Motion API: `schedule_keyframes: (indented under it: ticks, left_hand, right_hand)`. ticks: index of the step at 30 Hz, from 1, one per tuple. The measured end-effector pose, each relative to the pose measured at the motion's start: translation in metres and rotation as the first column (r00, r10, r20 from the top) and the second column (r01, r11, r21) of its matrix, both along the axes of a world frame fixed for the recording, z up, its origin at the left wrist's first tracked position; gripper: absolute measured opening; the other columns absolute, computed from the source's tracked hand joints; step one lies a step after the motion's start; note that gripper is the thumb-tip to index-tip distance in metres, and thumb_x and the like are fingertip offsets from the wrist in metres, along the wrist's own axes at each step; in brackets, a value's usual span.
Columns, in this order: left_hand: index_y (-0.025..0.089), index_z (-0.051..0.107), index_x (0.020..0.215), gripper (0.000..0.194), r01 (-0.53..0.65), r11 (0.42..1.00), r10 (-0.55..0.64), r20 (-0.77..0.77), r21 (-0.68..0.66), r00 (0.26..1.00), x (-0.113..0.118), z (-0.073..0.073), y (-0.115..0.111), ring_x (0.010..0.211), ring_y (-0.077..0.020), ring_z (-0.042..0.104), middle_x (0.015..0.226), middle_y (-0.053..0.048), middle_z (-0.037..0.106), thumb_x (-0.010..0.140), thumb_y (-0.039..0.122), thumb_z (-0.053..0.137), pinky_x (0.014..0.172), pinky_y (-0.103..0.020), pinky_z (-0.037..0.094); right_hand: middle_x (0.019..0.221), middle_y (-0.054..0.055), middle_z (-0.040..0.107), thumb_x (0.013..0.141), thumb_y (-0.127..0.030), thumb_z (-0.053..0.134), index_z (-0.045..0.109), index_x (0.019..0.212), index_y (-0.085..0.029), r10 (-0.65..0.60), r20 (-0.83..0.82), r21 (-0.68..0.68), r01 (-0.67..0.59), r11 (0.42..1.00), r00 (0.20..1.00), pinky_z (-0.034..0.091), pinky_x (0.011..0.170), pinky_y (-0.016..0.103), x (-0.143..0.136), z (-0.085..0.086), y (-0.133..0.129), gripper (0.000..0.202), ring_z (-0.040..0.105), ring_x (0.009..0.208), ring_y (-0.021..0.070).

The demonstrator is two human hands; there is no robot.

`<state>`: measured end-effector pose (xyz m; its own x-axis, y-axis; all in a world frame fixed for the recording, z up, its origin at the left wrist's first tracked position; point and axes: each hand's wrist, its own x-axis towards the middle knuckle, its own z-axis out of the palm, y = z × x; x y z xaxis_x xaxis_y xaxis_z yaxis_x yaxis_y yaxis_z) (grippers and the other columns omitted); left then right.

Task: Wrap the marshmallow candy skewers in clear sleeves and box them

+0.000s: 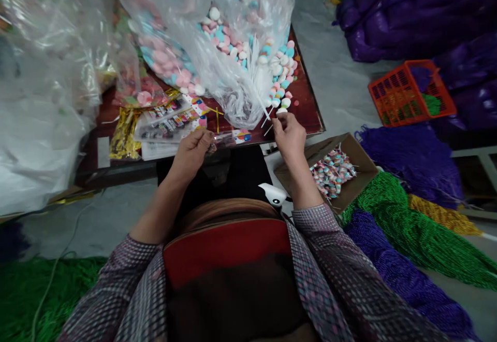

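My left hand [193, 150] is closed at the table's front edge, fingers pinched on a small clear plastic bag [225, 138]. A colourful print shows at the bag's right end. My right hand [290, 134] is at the edge too, fingertips curled together; what they hold, if anything, is hidden. Just beyond those fingertips lie marshmallow skewers [276, 93] in pink, blue and white, their white sticks [267, 118] pointing towards me. A bunch of bare white sticks [253, 59] lies on crumpled clear plastic. Between my hands and further left rest printed bags [171, 124] and gold twist ties [126, 133].
Large clear sacks of marshmallows [171, 57] cover the back of the dark red table [306, 90]. A cardboard box [361, 173] of wrapped sweets stands below, right. Green bead strands [404, 217], purple strands [411, 160] and an orange crate [396, 98] are on the right.
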<state>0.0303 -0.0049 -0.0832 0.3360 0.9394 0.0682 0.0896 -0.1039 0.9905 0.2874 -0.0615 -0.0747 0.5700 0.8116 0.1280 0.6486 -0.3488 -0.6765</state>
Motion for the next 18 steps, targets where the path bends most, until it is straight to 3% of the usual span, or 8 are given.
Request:
schedule_keyframes:
  ticks: [4, 10, 13, 18]
  left_hand:
    - [0.022, 0.068, 0.073, 0.045, 0.017, 0.998, -0.011, 0.096, -0.061, 0.995, 0.003, 0.000, -0.001, 0.056, -0.0082, 0.053, 0.063, 0.003, 0.058, 0.086, 0.065, 0.070, 0.057, -0.023, 0.046]
    - [0.024, 0.075, 0.082, 0.043, -0.059, 0.989, 0.087, 0.212, -0.135, 0.973, 0.003, 0.001, 0.000, 0.053, -0.0071, 0.051, 0.062, 0.005, 0.055, 0.073, 0.065, 0.082, 0.049, -0.020, 0.047]
    - [0.024, 0.075, 0.081, 0.042, -0.062, 0.987, 0.097, 0.232, -0.150, 0.968, 0.003, 0.000, 0.000, 0.053, -0.0073, 0.051, 0.060, 0.004, 0.055, 0.072, 0.064, 0.083, 0.049, -0.019, 0.048]
    - [0.023, 0.075, 0.082, 0.036, -0.077, 0.987, 0.109, 0.237, -0.138, 0.966, 0.005, -0.003, 0.001, 0.053, -0.0071, 0.052, 0.061, 0.004, 0.057, 0.076, 0.058, 0.082, 0.050, -0.020, 0.048]
  right_hand:
    - [0.096, 0.013, 0.076, 0.088, -0.033, 0.066, 0.061, 0.124, -0.016, -0.043, 0.147, -0.251, 0.079, 0.965, 0.988, 0.052, 0.092, 0.051, 0.014, 0.000, 0.015, 0.040, 0.071, 0.094, 0.0316]
    - [0.114, 0.022, 0.075, 0.089, -0.016, 0.054, 0.049, 0.140, -0.011, -0.089, 0.223, -0.375, 0.169, 0.912, 0.971, 0.051, 0.097, 0.057, 0.017, 0.011, 0.014, 0.051, 0.072, 0.106, 0.0358]
    - [0.119, 0.024, 0.074, 0.090, -0.015, 0.051, 0.048, 0.142, -0.009, -0.119, 0.242, -0.386, 0.208, 0.899, 0.963, 0.051, 0.099, 0.057, 0.023, 0.012, 0.011, 0.052, 0.072, 0.110, 0.0372]
    - [0.130, 0.028, 0.068, 0.091, -0.029, 0.058, 0.043, 0.147, -0.004, -0.113, 0.248, -0.301, 0.188, 0.935, 0.962, 0.051, 0.101, 0.058, 0.025, 0.000, 0.017, 0.063, 0.067, 0.121, 0.0406]
